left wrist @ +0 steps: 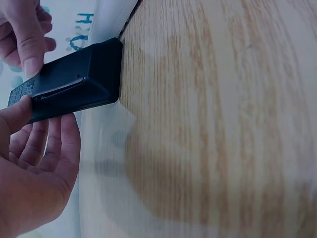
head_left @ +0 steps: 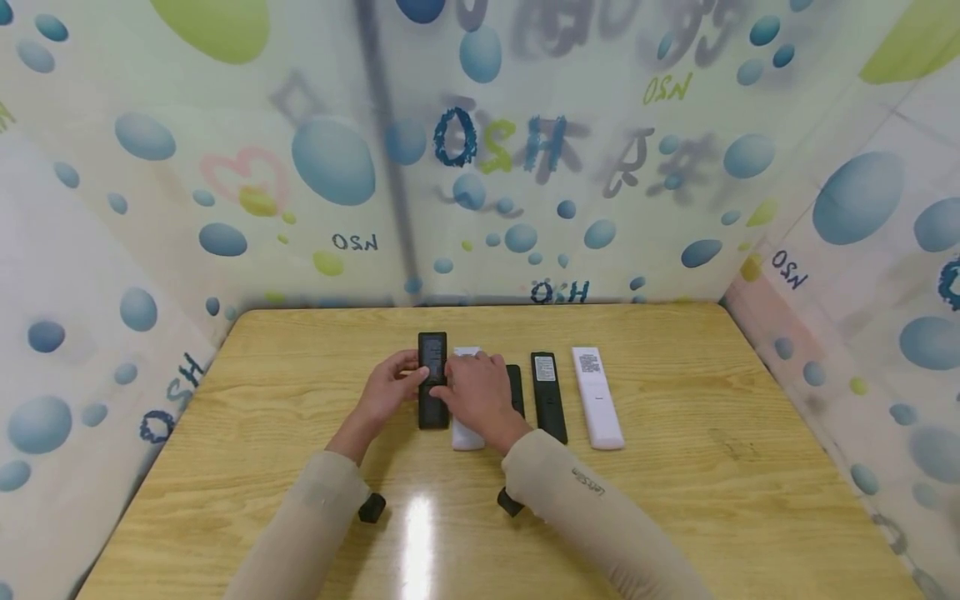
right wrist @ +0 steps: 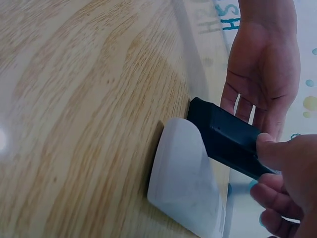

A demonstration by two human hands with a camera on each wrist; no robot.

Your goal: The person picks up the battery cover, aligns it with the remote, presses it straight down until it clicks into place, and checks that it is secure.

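A black remote control [head_left: 432,412] lies back side up between both hands, its near end at the tabletop. A printed label shows on its upper half, and a battery cover [left wrist: 64,74] with a visible seam on its lower half. My left hand [head_left: 386,386] grips its left edge, thumb on the back and fingers along the side. From the right, my right hand [head_left: 483,396] pinches it, with the thumb on the back by the cover. Beneath the right hand is a white remote control [head_left: 467,439], partly hidden.
Right of the hands lie a partly hidden black remote [head_left: 515,382], a black remote with a white label [head_left: 550,408] and a white remote [head_left: 598,404]. They stand in a row on the wooden table [head_left: 675,500]. A patterned curtain [head_left: 480,217] rises behind the table's back edge.
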